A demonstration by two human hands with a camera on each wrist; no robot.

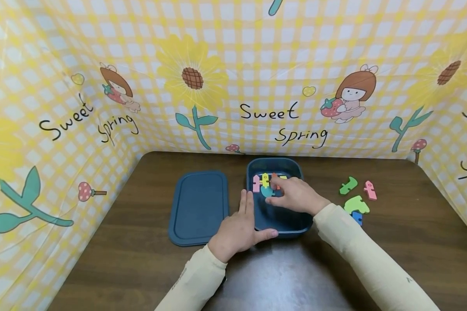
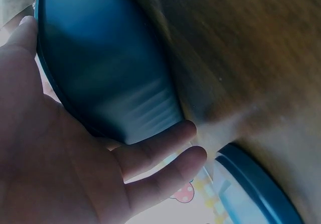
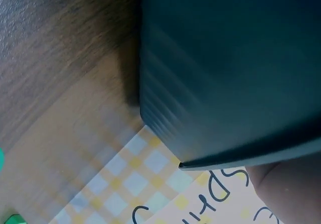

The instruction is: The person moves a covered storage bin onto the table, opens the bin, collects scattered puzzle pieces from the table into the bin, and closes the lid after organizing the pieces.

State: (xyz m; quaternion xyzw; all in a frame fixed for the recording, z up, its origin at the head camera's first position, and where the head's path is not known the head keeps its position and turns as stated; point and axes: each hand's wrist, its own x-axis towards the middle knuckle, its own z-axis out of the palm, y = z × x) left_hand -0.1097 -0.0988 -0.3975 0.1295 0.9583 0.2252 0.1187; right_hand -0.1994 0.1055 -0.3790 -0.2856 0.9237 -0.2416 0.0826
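Observation:
A dark blue box (image 1: 285, 230) stands mid-table with foam puzzle pieces inside: a pink one (image 1: 256, 183), a yellow one (image 1: 265, 179) and a teal one (image 1: 267, 192). My right hand (image 1: 277, 184) reaches into the box and pinches an orange-red piece (image 1: 274, 176) among them. Flat against the box's left wall lies my left hand (image 1: 241, 220), fingers straight, thumb along the front wall. In the left wrist view the open left hand (image 2: 75, 163) lies beside the box wall (image 2: 110, 68). The right wrist view shows only the box wall (image 3: 230, 73) and a bit of finger (image 3: 291, 194).
The box's lid (image 1: 198, 207) lies flat just left of the box. Right of the box lie loose pieces: a green one (image 1: 348, 185), a pink one (image 1: 370, 190), a light green one (image 1: 356, 204) and a blue one (image 1: 357, 217). Yellow patterned cloth walls surround the table.

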